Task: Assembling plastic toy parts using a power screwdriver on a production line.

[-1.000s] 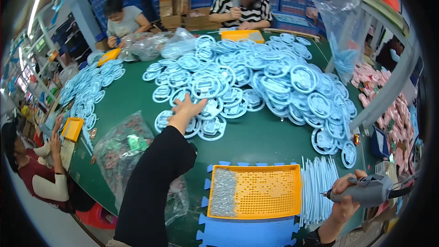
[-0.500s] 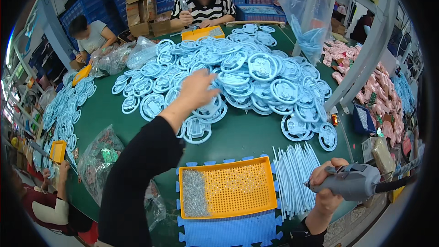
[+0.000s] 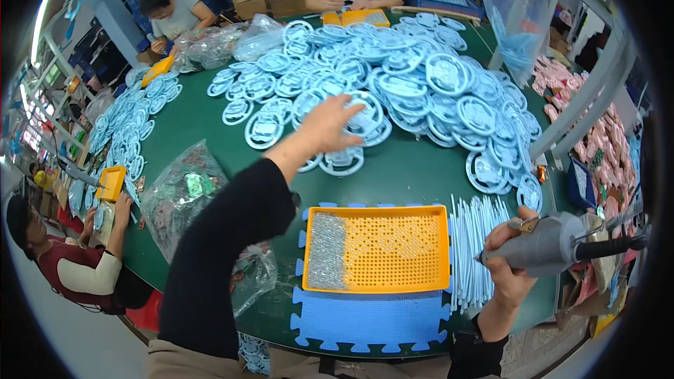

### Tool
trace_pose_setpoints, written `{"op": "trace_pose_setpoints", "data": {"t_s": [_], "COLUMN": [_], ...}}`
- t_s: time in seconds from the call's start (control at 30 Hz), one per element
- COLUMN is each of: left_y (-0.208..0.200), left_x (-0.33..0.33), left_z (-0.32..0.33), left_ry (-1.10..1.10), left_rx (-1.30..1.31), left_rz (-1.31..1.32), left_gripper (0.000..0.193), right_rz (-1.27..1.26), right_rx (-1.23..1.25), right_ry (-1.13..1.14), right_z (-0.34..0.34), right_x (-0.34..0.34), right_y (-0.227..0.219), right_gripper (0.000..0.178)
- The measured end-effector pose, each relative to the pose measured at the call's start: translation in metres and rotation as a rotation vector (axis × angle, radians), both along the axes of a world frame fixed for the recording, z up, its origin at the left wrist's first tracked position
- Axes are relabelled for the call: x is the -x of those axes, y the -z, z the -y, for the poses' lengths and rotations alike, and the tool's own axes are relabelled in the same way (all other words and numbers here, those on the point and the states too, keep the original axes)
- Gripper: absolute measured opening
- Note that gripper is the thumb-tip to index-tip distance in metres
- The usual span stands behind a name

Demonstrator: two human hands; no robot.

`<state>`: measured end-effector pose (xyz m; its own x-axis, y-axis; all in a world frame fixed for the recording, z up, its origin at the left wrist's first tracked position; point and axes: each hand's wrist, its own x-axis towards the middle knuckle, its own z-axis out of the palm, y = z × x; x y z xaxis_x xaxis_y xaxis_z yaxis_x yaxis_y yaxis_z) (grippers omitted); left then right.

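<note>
My left hand [image 3: 326,126] reaches over the near edge of a big heap of light blue plastic steering-wheel-shaped parts [image 3: 449,74]. Its fingers are spread and I see nothing held in them; whether they touch the wheel part [image 3: 342,161] below is unclear. In my right hand [image 3: 511,284] is a grey electric screwdriver [image 3: 540,245], its tip pointing left above a bundle of thin pale blue sticks [image 3: 467,274]. Between my arms lies a yellow perforated tray [image 3: 393,283], with small silvery screws [image 3: 327,253] heaped at its left end and more scattered over its holes.
The tray rests on a blue foam mat [image 3: 372,319] on the green table [image 3: 414,175]. Clear plastic bags [image 3: 186,200] lie left of my arm. A grey metal post [image 3: 597,91] stands at right, with pink parts [image 3: 597,140] beyond. Other people work at the far and left sides.
The whole view has shifted, so the table sits higher and further right. My left hand has come nearer the heap's front edge. My right hand still holds the screwdriver.
</note>
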<state>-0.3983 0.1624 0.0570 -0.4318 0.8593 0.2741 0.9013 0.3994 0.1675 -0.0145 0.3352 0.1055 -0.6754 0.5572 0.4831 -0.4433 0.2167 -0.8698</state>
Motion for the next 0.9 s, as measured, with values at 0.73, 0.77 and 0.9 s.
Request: {"op": "trace_pose_setpoints", "data": {"t_s": [0.73,0.77,0.9], "left_y": [-0.024,-0.016,0.013], "left_x": [-0.093,-0.098,-0.103], "left_z": [0.132,0.135,0.157], "left_ry": [-0.091,-0.073,-0.040], "left_rx": [0.091,0.117,0.166], "left_rz": [-0.440,-0.419,-0.221], "left_gripper": [0.060,0.060,0.057], "right_rz": [0.075,0.089,0.113], "right_rx": [0.063,0.061,0.052], "right_ry": [-0.038,-0.020,-0.030], "right_z": [0.044,0.043,0.050], "right_x": [-0.008,-0.009,-0.008], "right_y": [0.000,0.000,-0.006], "right_gripper": [0.081,0.081,0.079]}}
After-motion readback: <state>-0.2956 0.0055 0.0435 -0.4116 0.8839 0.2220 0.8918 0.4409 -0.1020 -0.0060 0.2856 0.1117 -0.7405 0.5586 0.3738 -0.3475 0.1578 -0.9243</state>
